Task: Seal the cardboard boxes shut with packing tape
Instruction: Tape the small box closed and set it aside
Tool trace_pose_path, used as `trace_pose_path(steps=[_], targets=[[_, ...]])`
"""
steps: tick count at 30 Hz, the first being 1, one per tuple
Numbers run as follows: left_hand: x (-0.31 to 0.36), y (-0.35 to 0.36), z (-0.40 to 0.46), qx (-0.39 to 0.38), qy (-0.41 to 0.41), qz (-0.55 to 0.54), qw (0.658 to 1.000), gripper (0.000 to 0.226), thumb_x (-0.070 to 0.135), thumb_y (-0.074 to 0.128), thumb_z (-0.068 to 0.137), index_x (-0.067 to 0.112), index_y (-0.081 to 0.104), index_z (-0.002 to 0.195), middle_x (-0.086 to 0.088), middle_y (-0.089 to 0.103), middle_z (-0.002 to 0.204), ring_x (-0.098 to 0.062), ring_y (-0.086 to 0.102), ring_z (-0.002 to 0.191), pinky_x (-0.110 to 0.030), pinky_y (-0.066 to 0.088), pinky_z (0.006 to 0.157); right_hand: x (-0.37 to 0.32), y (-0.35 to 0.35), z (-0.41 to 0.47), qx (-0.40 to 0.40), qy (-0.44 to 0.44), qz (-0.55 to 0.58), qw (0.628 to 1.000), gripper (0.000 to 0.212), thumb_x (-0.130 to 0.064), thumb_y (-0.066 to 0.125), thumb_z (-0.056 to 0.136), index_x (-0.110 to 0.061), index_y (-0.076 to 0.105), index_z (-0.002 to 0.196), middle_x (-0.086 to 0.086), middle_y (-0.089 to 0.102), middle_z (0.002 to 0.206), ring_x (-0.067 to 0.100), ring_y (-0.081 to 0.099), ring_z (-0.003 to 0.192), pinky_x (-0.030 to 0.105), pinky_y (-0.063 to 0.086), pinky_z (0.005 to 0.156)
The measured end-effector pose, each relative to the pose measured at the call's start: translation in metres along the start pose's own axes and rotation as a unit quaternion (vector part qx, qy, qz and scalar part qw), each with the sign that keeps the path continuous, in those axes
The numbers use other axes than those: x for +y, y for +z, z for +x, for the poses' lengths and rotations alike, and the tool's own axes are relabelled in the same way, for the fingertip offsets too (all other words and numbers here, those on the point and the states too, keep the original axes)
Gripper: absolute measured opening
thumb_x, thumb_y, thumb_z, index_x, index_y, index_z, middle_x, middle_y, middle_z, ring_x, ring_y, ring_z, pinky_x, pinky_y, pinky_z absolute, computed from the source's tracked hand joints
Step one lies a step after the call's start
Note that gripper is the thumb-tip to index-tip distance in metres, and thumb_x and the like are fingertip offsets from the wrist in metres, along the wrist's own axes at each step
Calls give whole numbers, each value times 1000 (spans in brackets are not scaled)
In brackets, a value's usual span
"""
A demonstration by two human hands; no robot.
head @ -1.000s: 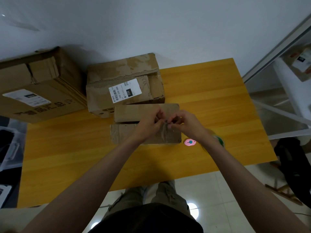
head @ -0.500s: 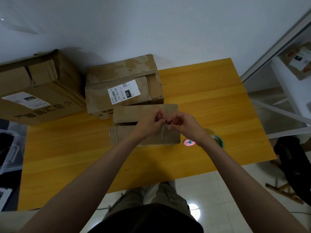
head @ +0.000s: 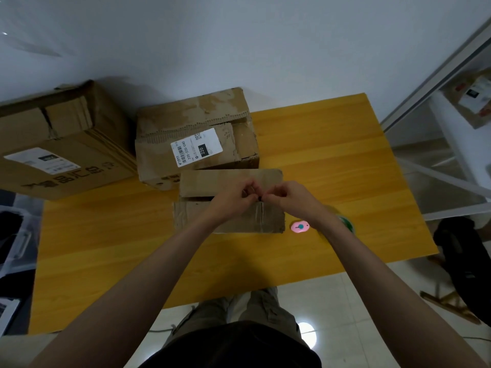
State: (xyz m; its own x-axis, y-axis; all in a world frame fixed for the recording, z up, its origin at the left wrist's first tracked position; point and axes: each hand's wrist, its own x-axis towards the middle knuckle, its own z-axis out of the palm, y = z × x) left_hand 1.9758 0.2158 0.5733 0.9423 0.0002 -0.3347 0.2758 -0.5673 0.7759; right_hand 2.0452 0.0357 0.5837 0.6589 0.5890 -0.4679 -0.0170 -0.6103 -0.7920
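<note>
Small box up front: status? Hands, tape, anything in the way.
Left hand and right hand pinch something small and dark together over the small box. Tape roll sits behind right wrist. Pink cutter beside box, clear of hands.

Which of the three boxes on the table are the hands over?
The small flat box nearest the person, in front of the labelled middle box; its flaps meet beneath both hands.

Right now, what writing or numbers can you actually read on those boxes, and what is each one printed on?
"220-220-C40": white label on the middle box.
"220": black patch on that same label.
Barcode and QR code there: no readable text.
Large dark characters on the left box side: too distorted to read reliably.
White label on the left box: too blurred.
Label on the box at far right: too small.
Pink object: no text.
</note>
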Motion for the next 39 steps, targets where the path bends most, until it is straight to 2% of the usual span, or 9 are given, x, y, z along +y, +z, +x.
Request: trace_pose_path(steps=[4,10,14,17,20,24,28,34,39], targets=[[1,-2,-4,-9,19,21,1000,9,19,63,99,16,70,96,5,63,82,-6,54,73,-22,39,68,0,-1,-2,-1,-49,-87,995,18,-16,79,84,-26,68,73,-10,63,71,0,54,64,15,38,56],[3,-6,-10,-32,37,46,998,7,25,69,95,21,75,97,11,68,87,-1,60,82,-16,41,70,5,5,-4,22,-39,-66,997,8,-19,76,88,-22,71,83,-11,65,80,0,59,76,9,45,62],[6,-2,-9,-3,40,81,996,9,19,66,96,18,71,89,11,61,80,0,52,76,-20,37,67,10,14,-6,7,-33,-107,994,9,-21,76,87,-14,74,92,2,68,86,12,57,78,20,39,58],[6,2,-6,12,39,87,995,12,20,65,96,13,71,89,3,64,84,-11,56,80,-28,43,70,13,18,-10,33,-32,-83,996,9,-20,75,88,-13,72,84,2,62,73,9,49,65,23,31,53],[5,5,-6,19,46,70,996,8,19,66,95,16,73,92,4,67,86,-11,60,83,-30,46,74,14,21,-14,44,-19,-42,998,19,-19,77,86,-25,61,78,-10,54,70,5,46,65,23,31,56],[1,10,-8,30,41,18,999,10,18,68,94,22,70,103,7,66,86,-8,61,83,-27,49,75,18,33,-20,57,-12,-23,998,48,-15,88,72,-20,50,101,-6,57,93,13,54,84,24,36,60],[5,10,-8,-3,48,46,998,33,12,81,80,24,61,104,13,57,83,-2,54,77,-25,42,68,17,40,-22,78,-33,-3,996,55,-6,86,70,-20,43,102,-2,56,100,18,54,86,21,35,58],[8,17,-15,-38,58,260,963,69,43,89,66,26,45,117,10,60,111,-16,59,98,-34,40,80,21,36,-20,60,-27,1,998,35,-3,74,84,-15,49,105,-2,58,95,19,55,82,23,42,58],[-3,30,-21,-9,58,299,952,75,58,86,63,25,45,117,8,58,113,-17,57,105,-35,38,89,22,43,-15,131,-38,-2,991,14,-17,60,99,-15,53,87,-12,53,77,5,49,70,18,33,56]])
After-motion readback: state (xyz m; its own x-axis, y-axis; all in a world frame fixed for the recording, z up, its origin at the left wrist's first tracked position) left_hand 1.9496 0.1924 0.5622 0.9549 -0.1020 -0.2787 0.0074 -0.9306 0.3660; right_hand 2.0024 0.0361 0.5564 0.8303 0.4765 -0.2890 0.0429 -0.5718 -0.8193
